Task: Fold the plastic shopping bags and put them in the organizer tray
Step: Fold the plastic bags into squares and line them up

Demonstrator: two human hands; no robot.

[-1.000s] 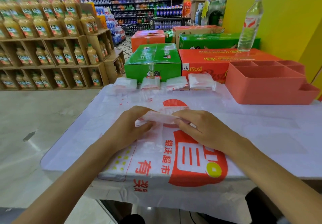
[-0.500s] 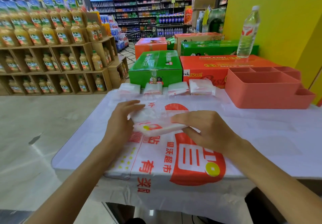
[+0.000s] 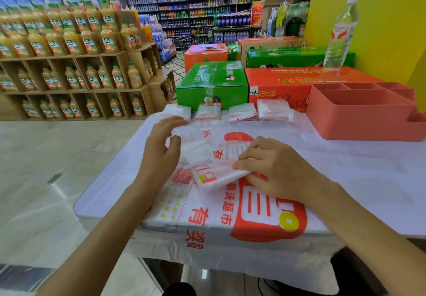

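While laid flat across the tabletop [image 3: 368, 175], large printed bag [image 3: 242, 222] observed draped over the near edge, serving as work surface. Right hand [image 3: 274, 171] noted palm down at centre, fingers curled onto a partly folded bag [image 3: 216, 177], pinning its right end against the surface. Left hand [image 3: 161, 150] noted at 9 o'clock of that bag, raised and apart from it, fingers spread and relaxed, holding nothing; fingertips blurred. Loose translucent plastic [image 3: 198, 150] seen between the two hands; whether part of the same bag, cannot tell. Four folded bags [image 3: 242, 112] recorded in a row along the far tabletop edge at 12 o'clock. Coral organizer tray [image 3: 364, 120] recorded at 2 o'clock, several compartments visible, none seen holding a bag. Green carton [image 3: 212, 83] and red carton [image 3: 299, 83] located beyond the tabletop, water bottle [image 3: 341, 35] standing upright on the red carton. Juice bottle shelving [image 3: 69, 65] at 10 o'clock.
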